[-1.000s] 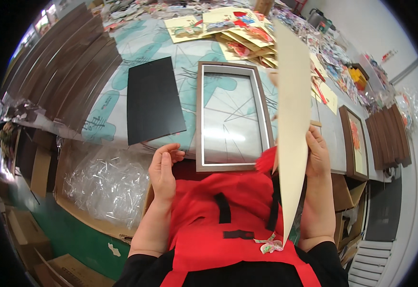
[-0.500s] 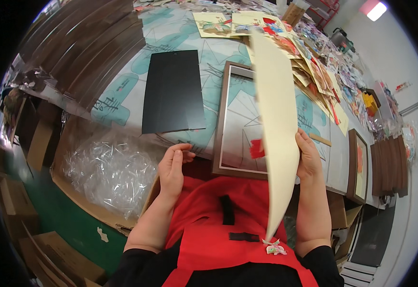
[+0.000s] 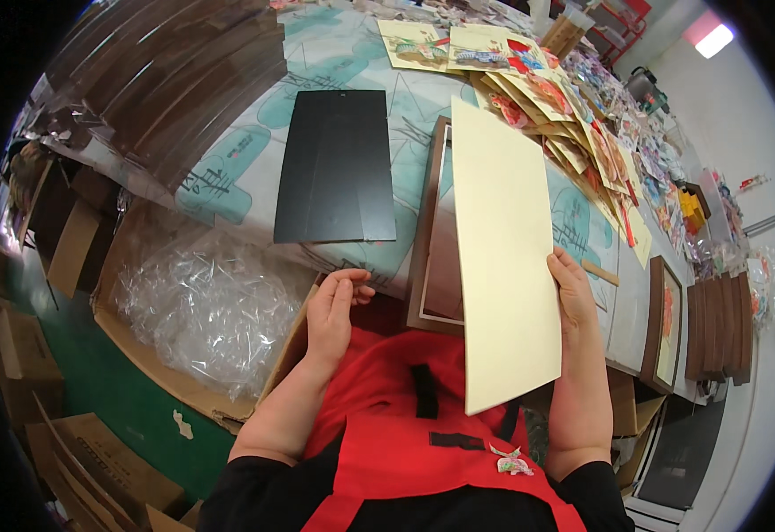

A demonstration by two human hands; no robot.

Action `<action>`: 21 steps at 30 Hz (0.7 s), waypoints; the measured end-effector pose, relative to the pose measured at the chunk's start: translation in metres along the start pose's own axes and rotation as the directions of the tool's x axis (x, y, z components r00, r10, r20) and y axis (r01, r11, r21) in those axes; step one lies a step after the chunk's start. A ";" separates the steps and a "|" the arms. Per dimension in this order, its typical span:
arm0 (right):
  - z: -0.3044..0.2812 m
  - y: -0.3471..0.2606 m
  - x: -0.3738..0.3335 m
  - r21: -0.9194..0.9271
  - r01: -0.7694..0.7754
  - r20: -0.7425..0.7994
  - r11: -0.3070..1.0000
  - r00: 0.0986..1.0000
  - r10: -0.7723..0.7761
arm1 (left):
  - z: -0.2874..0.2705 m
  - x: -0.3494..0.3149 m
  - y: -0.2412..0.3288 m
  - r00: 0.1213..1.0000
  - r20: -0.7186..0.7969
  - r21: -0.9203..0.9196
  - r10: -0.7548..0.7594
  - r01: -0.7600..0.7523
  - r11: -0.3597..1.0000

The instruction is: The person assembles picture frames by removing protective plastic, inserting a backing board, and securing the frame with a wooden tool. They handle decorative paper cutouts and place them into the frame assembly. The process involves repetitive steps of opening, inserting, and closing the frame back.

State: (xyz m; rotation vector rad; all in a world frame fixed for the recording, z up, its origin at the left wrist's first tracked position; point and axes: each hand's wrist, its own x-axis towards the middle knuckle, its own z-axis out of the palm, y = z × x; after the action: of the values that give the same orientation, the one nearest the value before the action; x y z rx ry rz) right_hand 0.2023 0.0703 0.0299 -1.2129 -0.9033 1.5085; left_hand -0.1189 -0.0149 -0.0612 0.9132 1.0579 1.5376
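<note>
Head: R grip [image 3: 575, 293] curled w/ board [image 3: 507, 257]

Cream board [image 3: 507, 266] turned broadside, frame [image 3: 428, 222] mostly hidden

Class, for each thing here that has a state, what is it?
Left hand: loosely curled, nothing visible in it
Right hand: gripping the cream board by its edge
Cream board: held tilted, plain face showing
Brown frame: partly hidden behind the board
Black panel: lying flat, uncovered
Cardboard box: open, holding clear plastic
Illustrated cards: piled, overlapping
</note>
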 end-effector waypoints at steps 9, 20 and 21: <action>0.000 -0.002 0.013 -0.199 0.096 -0.109 0.975 0.987 -0.120 | 0.002 -0.001 -0.002 0.999 -0.001 0.002 -0.042 0.042 0.999; 0.002 -0.009 0.040 -0.239 0.077 -0.095 0.968 0.990 -0.103 | 0.001 -0.002 -0.003 0.998 -0.008 0.020 -0.068 0.068 0.997; 0.001 -0.009 0.041 -0.238 0.072 -0.095 0.969 0.991 -0.097 | 0.000 -0.002 -0.004 0.998 -0.006 0.023 -0.064 0.064 0.998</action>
State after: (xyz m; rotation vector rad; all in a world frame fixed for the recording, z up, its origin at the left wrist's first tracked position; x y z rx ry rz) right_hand 0.2013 0.1124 0.0276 -1.3920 -1.0699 1.2832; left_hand -0.1170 -0.0163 -0.0647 0.8838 1.1000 1.4785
